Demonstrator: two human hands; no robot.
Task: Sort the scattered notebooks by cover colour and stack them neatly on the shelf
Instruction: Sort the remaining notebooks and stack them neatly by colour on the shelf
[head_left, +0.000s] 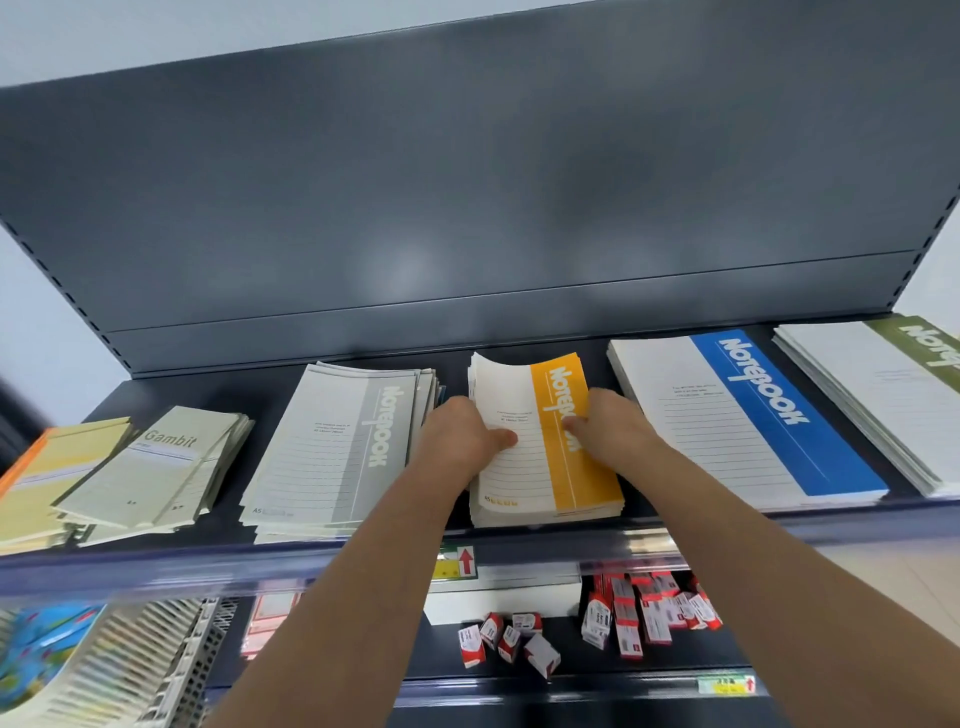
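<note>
At the bottom of the frame, a lower shelf (597, 662) carried small red-and-white boxes (652, 613), some standing in a bunch at right of centre and a few tipped loose beside them. Blurred spiral-bound pads (130, 660) lay at lower left. Two bare forearms rose from the bottom edge towards the centre.

Above them, on the upper shelf (223, 400), the yellow notebooks (584, 483) lay in a stack at the middle of the frame. The left hand (460, 439) gripped the stack's left edge, fingers curled round the side and thumb pressed on the white part of the top cover. The right hand (615, 428) gripped the right edge, thumb lying on the yellow band. The far ends of the top few covers curved upward.

Just left of the hands lay the grey notebooks (332, 447), their stack fanned untidily. Further left were the pale "Gambit" notebooks (156, 467), also skewed, and yellow pads (47, 478) at the left edge. To the right lay the blue notebooks (753, 415) in a squared stack, then the green notebooks (883, 395) at the right edge. Behind everything, the dark back panel (467, 182) filled the upper frame.
</note>
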